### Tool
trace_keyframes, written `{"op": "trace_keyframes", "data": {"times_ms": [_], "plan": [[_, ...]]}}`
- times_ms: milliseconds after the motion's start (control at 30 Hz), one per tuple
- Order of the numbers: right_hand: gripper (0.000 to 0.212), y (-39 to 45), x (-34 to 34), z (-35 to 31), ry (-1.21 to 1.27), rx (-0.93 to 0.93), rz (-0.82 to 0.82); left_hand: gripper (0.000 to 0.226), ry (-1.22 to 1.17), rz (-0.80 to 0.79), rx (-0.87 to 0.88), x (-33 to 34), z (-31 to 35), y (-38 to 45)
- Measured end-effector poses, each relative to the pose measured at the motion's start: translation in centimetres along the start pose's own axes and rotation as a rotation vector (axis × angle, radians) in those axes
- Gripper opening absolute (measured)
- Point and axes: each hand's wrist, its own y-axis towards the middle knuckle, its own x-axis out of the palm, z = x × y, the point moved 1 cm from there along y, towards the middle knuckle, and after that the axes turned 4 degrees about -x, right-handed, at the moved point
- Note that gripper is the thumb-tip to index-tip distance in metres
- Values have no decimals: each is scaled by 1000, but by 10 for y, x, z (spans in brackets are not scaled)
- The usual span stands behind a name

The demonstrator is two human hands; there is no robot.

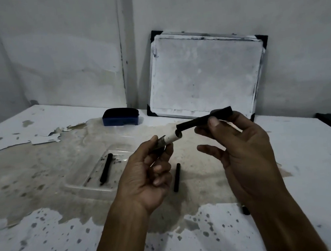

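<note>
My left hand (146, 181) grips a white marker barrel (170, 140), its open end pointing up and right. My right hand (243, 147) pinches a black ink stick (204, 119) between thumb and fingers. The stick's lower end hovers at the barrel's open mouth. A second black stick (176, 177) lies on the table just below my hands. A third black stick (106, 171) lies in a clear plastic tray (78, 181) left of my left hand.
A small whiteboard (202, 77) with black corners leans on the wall at the back. A blue eraser (120, 117) sits left of it. The white table (310, 170) is stained and peeling. A small black piece (246, 210) lies beside my right forearm.
</note>
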Motion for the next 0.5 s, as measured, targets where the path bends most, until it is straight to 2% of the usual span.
{"op": "trace_keyframes", "data": {"times_ms": [133, 333, 500], "plan": [[29, 0, 0, 11, 11, 18, 1, 13, -39, -22, -27, -4, 2, 1], [14, -3, -3, 19, -52, 17, 8, 13, -78, -32, -53, -7, 0, 4], [14, -6, -2, 14, -355, -190, 37, 18, 24, 43, 26, -6, 0, 5]]}}
